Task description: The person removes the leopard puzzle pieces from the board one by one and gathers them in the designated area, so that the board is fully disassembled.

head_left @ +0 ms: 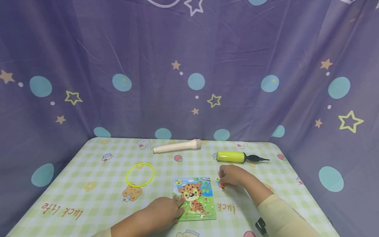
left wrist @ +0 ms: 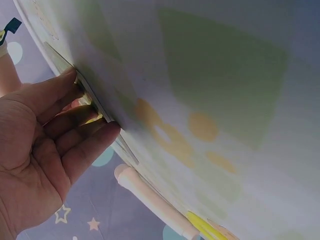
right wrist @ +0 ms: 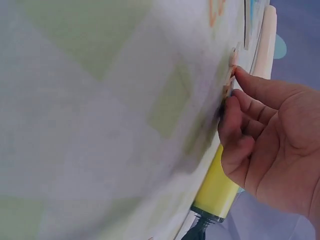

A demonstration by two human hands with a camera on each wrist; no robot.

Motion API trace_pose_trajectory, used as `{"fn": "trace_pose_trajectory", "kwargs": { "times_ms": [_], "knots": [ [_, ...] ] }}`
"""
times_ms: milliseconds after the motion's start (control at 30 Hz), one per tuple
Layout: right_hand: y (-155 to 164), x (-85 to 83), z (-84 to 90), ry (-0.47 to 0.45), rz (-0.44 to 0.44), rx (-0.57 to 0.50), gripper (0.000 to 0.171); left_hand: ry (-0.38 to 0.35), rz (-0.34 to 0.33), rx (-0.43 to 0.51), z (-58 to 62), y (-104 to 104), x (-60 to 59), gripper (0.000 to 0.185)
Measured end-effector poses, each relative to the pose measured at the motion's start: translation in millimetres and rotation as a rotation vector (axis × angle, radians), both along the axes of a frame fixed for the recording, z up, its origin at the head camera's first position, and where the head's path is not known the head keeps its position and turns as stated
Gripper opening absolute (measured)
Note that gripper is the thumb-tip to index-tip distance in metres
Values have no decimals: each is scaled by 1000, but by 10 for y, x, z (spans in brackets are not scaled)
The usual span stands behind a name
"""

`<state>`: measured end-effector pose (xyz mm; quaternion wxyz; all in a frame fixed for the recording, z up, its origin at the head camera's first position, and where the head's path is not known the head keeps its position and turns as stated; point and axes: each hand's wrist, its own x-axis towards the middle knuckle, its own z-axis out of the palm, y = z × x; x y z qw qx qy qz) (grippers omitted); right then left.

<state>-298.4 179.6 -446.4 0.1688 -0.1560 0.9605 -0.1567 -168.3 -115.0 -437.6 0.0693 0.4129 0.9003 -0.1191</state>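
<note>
The leopard puzzle (head_left: 196,197) is lying well in from the table's (head_left: 97,177) side edges, its left edge meeting the left hand's (head_left: 162,214) extended, ungripping fingers. Just beyond its right edge, the right hand (head_left: 234,175) is pinching a small piece (head_left: 218,183), which is looking light, stiff and slightly slippery, its rim probably offering the surest hold.

yellow ring (head_left: 127,177) | cream microphone (head_left: 177,146) | yellow-black pump (head_left: 231,156) | starry purple curtain (head_left: 154,42)
</note>
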Motion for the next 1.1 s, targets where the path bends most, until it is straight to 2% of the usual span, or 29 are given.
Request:
{"fn": "trace_pose_trajectory", "kwargs": {
  "times_ms": [100,200,267,367,467,600,800,1100],
  "knots": [
    [-45,-2,28,69,40,44,17,-5,1,3,5,7,-5,40],
    [-153,-8,48,84,75,-7,14,-13,5,4,2,2,-8,40],
    [-264,-2,58,59,118,-93,15,-16,8,1,0,-3,-9,40],
    [-459,29,49,5,210,-220,26,-12,8,-5,-7,-9,-18,40],
    [-654,69,1,-21,294,-242,38,-10,1,-5,-7,-14,-23,41],
    [-830,110,-65,-42,359,-199,40,-10,-9,2,1,-22,-19,42],
    [-918,132,-117,-57,349,-149,35,-16,-3,2,21,-19,-20,41],
    [-933,150,-150,-69,302,-158,32,14,-21,-11,23,-7,-13,41]
  ]
}}
